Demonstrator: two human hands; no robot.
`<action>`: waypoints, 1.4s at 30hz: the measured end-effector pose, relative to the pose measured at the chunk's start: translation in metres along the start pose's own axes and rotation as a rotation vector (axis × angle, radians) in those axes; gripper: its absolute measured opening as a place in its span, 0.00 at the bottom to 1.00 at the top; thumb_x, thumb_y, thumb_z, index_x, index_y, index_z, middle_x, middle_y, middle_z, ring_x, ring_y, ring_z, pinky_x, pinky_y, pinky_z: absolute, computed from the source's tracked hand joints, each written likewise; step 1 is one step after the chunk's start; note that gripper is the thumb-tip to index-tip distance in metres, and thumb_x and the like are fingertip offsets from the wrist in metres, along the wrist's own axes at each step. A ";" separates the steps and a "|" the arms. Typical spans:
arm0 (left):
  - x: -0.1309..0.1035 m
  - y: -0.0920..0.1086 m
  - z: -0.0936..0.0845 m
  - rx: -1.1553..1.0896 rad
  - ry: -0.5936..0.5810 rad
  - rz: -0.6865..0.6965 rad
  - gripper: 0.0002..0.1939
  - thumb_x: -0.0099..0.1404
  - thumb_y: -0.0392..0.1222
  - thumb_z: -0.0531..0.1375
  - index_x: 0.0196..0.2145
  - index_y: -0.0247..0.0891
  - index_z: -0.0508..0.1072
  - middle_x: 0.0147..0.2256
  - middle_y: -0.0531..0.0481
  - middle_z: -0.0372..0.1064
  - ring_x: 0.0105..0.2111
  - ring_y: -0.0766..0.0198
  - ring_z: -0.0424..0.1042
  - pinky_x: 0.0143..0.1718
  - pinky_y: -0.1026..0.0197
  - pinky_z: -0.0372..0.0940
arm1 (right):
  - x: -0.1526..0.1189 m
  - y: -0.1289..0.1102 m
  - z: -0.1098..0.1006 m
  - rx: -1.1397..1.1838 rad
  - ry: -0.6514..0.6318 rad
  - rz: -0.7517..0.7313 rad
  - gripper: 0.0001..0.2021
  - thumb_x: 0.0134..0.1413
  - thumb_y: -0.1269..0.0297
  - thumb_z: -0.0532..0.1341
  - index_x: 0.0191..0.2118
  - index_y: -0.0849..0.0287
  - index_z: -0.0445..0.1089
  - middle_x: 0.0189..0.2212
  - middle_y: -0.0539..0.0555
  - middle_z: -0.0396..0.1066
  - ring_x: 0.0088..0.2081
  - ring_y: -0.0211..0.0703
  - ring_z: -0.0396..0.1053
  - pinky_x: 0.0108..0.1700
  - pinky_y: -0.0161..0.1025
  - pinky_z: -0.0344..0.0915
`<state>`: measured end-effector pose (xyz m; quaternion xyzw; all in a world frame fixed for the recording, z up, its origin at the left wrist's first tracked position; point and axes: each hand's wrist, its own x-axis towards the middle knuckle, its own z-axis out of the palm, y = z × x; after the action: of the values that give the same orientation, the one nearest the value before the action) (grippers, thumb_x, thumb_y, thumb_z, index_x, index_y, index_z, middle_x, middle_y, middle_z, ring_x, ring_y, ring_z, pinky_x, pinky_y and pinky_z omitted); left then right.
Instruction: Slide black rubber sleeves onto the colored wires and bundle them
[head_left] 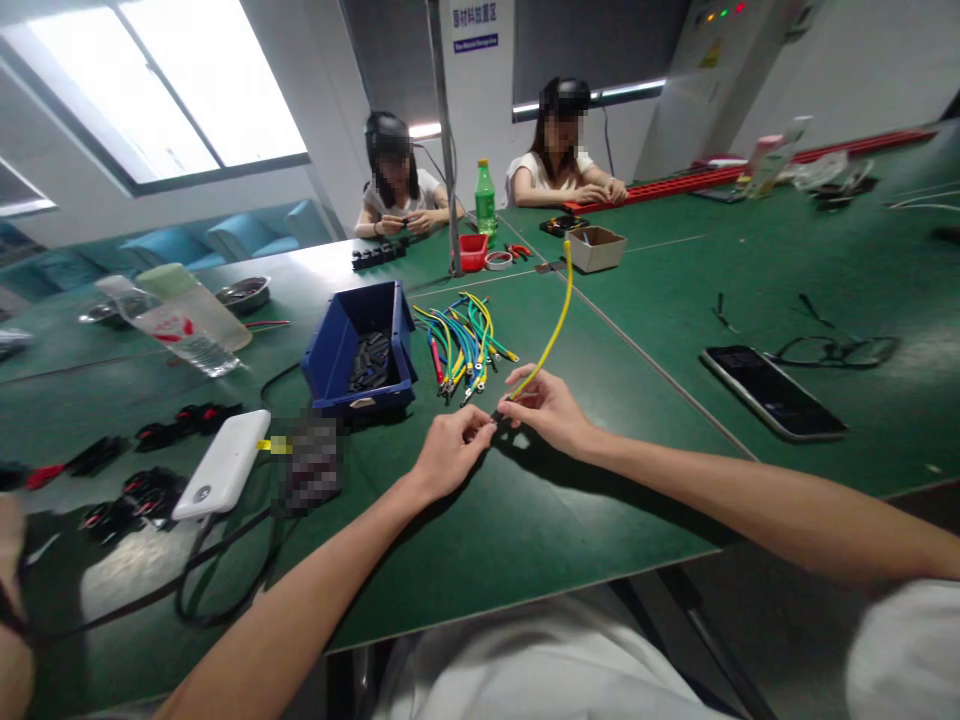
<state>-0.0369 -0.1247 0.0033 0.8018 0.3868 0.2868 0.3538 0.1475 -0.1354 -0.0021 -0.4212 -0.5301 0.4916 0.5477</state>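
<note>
My right hand (546, 408) pinches the lower end of a yellow wire (559, 322), whose free end rises up and curves above the table. Right beside it, my left hand (456, 445) closes its fingertips on a small black piece (496, 415) at the wire's lower end. How the two parts join is too small to tell. Just beyond my hands lies a loose bundle of yellow, blue and green wires (466, 340) with metal lugs. To its left stands a blue bin (322, 345) holding many small black pieces (371, 360).
A white power bank (225, 465) with black cables lies at the left, near bottles (184, 330). A phone (772, 392) and glasses (832, 350) are at the right. Farther back are a cardboard box (596, 250), a metal pole (448, 150) and two people seated across the table.
</note>
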 end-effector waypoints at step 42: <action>0.108 -0.094 -0.140 0.646 0.243 -0.435 0.14 0.64 0.34 0.58 0.48 0.32 0.71 0.47 0.38 0.68 0.48 0.55 0.69 0.50 0.54 0.65 | 0.057 -0.018 -0.163 -0.761 -0.085 0.404 0.31 0.47 0.58 0.64 0.57 0.60 0.55 0.27 0.50 0.69 0.26 0.38 0.66 0.29 0.36 0.65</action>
<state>-0.1210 0.0546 0.0304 0.7315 0.6565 0.1618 0.0879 0.3085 -0.0727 0.0113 -0.6678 -0.6025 0.3755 0.2237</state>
